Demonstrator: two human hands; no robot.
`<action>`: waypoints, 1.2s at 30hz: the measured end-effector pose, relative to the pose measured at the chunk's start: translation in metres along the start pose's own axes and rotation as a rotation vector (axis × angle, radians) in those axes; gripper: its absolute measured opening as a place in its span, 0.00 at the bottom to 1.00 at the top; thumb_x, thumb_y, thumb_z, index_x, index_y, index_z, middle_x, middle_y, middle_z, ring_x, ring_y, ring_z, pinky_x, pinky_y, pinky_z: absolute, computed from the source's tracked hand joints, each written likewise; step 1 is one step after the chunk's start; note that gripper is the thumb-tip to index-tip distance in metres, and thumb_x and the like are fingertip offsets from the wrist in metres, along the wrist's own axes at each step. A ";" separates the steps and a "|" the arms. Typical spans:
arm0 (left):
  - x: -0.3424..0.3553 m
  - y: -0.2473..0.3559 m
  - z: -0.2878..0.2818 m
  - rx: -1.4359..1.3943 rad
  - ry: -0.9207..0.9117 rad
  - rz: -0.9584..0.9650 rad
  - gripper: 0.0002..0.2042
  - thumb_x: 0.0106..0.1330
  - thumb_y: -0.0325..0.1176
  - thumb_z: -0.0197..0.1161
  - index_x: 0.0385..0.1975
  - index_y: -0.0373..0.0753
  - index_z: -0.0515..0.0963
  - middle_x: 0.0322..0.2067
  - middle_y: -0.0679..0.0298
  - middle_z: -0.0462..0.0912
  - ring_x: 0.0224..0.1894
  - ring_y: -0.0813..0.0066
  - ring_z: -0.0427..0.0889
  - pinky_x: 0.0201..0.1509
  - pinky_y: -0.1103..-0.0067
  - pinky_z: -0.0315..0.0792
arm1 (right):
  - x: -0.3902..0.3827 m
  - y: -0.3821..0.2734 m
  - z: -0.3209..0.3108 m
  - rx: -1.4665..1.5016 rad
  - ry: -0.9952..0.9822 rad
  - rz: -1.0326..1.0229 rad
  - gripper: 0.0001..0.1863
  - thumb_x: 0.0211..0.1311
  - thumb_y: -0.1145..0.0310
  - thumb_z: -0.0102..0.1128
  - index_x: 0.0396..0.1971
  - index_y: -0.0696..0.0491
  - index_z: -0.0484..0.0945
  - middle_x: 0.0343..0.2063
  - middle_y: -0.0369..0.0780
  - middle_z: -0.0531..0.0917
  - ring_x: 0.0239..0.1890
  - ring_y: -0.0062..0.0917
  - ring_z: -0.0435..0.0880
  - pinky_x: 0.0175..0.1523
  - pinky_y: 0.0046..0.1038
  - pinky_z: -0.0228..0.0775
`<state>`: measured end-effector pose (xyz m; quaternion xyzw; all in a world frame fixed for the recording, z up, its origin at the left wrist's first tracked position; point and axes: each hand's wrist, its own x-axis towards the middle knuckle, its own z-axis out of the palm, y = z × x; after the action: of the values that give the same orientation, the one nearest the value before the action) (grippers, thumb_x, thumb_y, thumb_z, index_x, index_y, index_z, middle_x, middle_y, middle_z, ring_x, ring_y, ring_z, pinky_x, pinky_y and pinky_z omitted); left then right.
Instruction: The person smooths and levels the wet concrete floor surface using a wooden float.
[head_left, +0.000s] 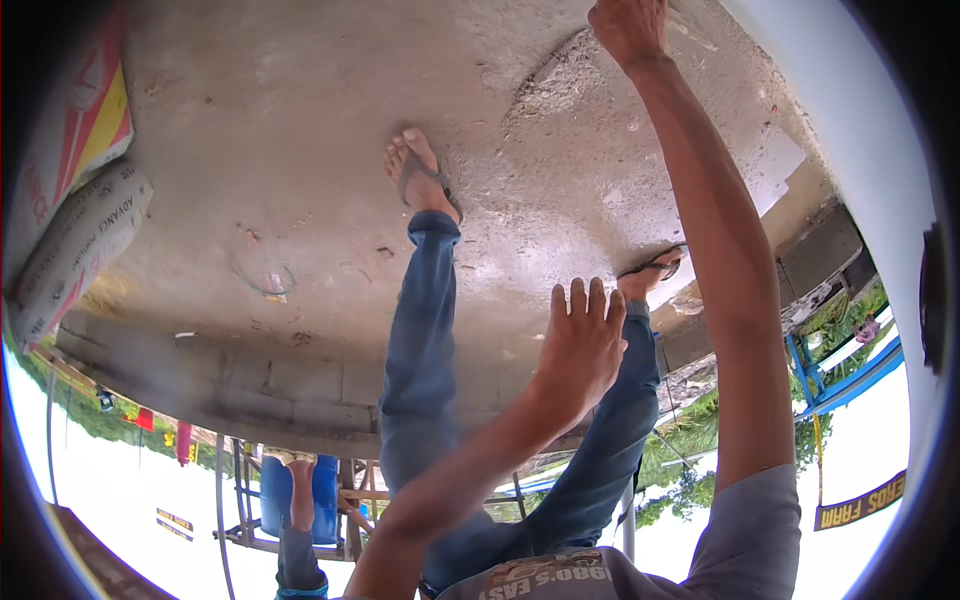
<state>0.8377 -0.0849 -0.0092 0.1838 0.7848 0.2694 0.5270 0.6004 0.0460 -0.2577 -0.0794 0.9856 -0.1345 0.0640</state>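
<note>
Rough concrete patch (560, 95): located top of view, in grey floor (290, 140), ahead of feet; broken edge along far side. Right hand (630, 25): just beside patch, arm stretched forward, fingers appear curled; cut by upper picture edge, so closure, contact and any held item cannot be told. Left hand (582, 350): raised in front of right trouser leg (635, 365), fingers extended, slightly apart, grip seen free. Feet: dark flip-flops (447, 190), standing on floor. Printed sacks (85, 240): at left. Pale wall (860, 110): at right.
</note>
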 end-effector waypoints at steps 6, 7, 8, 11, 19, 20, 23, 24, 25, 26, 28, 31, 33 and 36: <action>0.008 -0.025 0.001 -0.075 0.038 -0.054 0.27 0.70 0.42 0.60 0.63 0.33 0.68 0.59 0.46 0.74 0.64 0.50 0.71 0.69 0.59 0.62 | -0.062 -0.005 0.028 -0.003 0.038 -0.074 0.24 0.55 0.82 0.57 0.52 0.46 0.80 0.47 0.37 0.82 0.54 0.34 0.75 0.55 0.40 0.62; 0.011 -0.032 0.003 -0.106 0.049 -0.077 0.26 0.70 0.42 0.59 0.63 0.33 0.69 0.58 0.45 0.75 0.63 0.50 0.72 0.69 0.59 0.63 | -0.090 -0.010 0.031 -0.013 -0.140 0.002 0.25 0.55 0.81 0.58 0.53 0.46 0.79 0.46 0.38 0.81 0.54 0.34 0.74 0.55 0.41 0.62; 0.018 -0.040 0.005 -0.132 0.097 -0.092 0.25 0.71 0.41 0.59 0.63 0.32 0.69 0.57 0.44 0.76 0.63 0.49 0.73 0.68 0.59 0.64 | -0.115 -0.018 0.036 -0.005 -0.140 0.022 0.25 0.55 0.81 0.58 0.54 0.46 0.78 0.47 0.38 0.80 0.53 0.35 0.74 0.55 0.42 0.62; 0.039 -0.066 0.018 -0.349 0.251 -0.164 0.24 0.75 0.42 0.55 0.63 0.31 0.69 0.58 0.43 0.76 0.63 0.48 0.74 0.69 0.62 0.65 | -0.156 -0.038 0.045 0.009 -0.138 0.097 0.26 0.55 0.80 0.60 0.56 0.48 0.75 0.48 0.38 0.78 0.53 0.37 0.73 0.56 0.43 0.62; 0.150 -0.181 0.037 -0.527 0.832 -0.227 0.30 0.79 0.53 0.42 0.65 0.31 0.67 0.64 0.42 0.71 0.68 0.47 0.68 0.71 0.62 0.61 | -0.169 0.035 -0.021 0.568 -0.297 0.582 0.18 0.64 0.74 0.55 0.54 0.54 0.72 0.48 0.49 0.81 0.53 0.37 0.77 0.59 0.41 0.68; 0.163 -0.194 0.031 -0.435 0.896 -0.189 0.31 0.79 0.54 0.40 0.66 0.31 0.67 0.64 0.42 0.70 0.68 0.48 0.68 0.71 0.63 0.61 | -0.178 0.064 -0.032 0.706 -0.336 0.672 0.20 0.65 0.71 0.57 0.56 0.56 0.71 0.51 0.50 0.81 0.56 0.36 0.77 0.60 0.41 0.69; 0.198 -0.216 0.010 -0.275 0.834 0.056 0.35 0.79 0.55 0.38 0.72 0.29 0.53 0.71 0.39 0.56 0.74 0.46 0.56 0.77 0.58 0.48 | -0.209 0.132 -0.029 1.069 -0.328 0.705 0.31 0.66 0.59 0.63 0.64 0.58 0.67 0.54 0.47 0.80 0.58 0.33 0.77 0.60 0.40 0.72; 0.209 -0.218 0.005 -0.202 0.859 0.103 0.35 0.79 0.55 0.37 0.72 0.30 0.55 0.71 0.40 0.58 0.74 0.45 0.56 0.77 0.59 0.50 | -0.223 0.145 -0.021 1.152 -0.311 0.746 0.33 0.66 0.57 0.64 0.64 0.58 0.67 0.53 0.46 0.80 0.56 0.32 0.78 0.59 0.39 0.72; 0.219 -0.218 0.001 -0.133 0.898 0.164 0.34 0.79 0.55 0.37 0.72 0.30 0.56 0.70 0.41 0.59 0.74 0.44 0.57 0.76 0.60 0.51 | -0.232 0.155 -0.012 1.204 -0.286 0.876 0.34 0.66 0.54 0.64 0.65 0.58 0.66 0.53 0.45 0.81 0.55 0.31 0.79 0.58 0.38 0.73; 0.227 -0.217 -0.001 -0.065 0.931 0.225 0.34 0.79 0.56 0.37 0.71 0.31 0.58 0.70 0.41 0.61 0.73 0.44 0.57 0.76 0.62 0.52 | -0.243 0.159 -0.004 1.138 -0.281 0.847 0.33 0.67 0.54 0.64 0.65 0.58 0.67 0.53 0.45 0.81 0.54 0.31 0.80 0.56 0.37 0.74; 0.241 -0.214 -0.003 -0.126 0.878 0.219 0.31 0.79 0.50 0.41 0.73 0.34 0.55 0.73 0.44 0.56 0.75 0.42 0.52 0.78 0.59 0.46 | -0.262 0.155 0.010 0.942 -0.257 0.969 0.31 0.68 0.54 0.62 0.63 0.58 0.69 0.52 0.44 0.81 0.52 0.31 0.82 0.53 0.35 0.77; 0.254 -0.212 0.001 -0.122 0.813 0.233 0.30 0.79 0.45 0.43 0.74 0.35 0.54 0.74 0.45 0.54 0.76 0.42 0.49 0.79 0.57 0.43 | -0.272 0.134 0.025 0.901 -0.303 1.077 0.28 0.68 0.53 0.62 0.58 0.59 0.73 0.48 0.47 0.83 0.47 0.31 0.84 0.46 0.36 0.79; 0.260 -0.214 0.005 -0.069 0.794 0.267 0.30 0.79 0.45 0.42 0.74 0.34 0.53 0.74 0.44 0.53 0.77 0.42 0.48 0.79 0.57 0.42 | -0.265 0.114 0.034 0.843 -0.360 0.973 0.27 0.69 0.53 0.62 0.55 0.60 0.74 0.45 0.49 0.84 0.42 0.33 0.86 0.44 0.39 0.80; 0.265 -0.216 0.010 -0.012 0.773 0.292 0.31 0.78 0.45 0.41 0.75 0.32 0.51 0.74 0.43 0.51 0.77 0.42 0.46 0.79 0.57 0.39 | -0.239 0.078 0.050 0.791 -0.429 0.922 0.26 0.68 0.52 0.61 0.52 0.60 0.76 0.43 0.49 0.85 0.42 0.36 0.87 0.47 0.40 0.80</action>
<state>0.7465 -0.1013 -0.3387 0.1755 0.8890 0.3951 0.1509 0.8310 0.1493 -0.3022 0.3568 0.7599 -0.4276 0.3352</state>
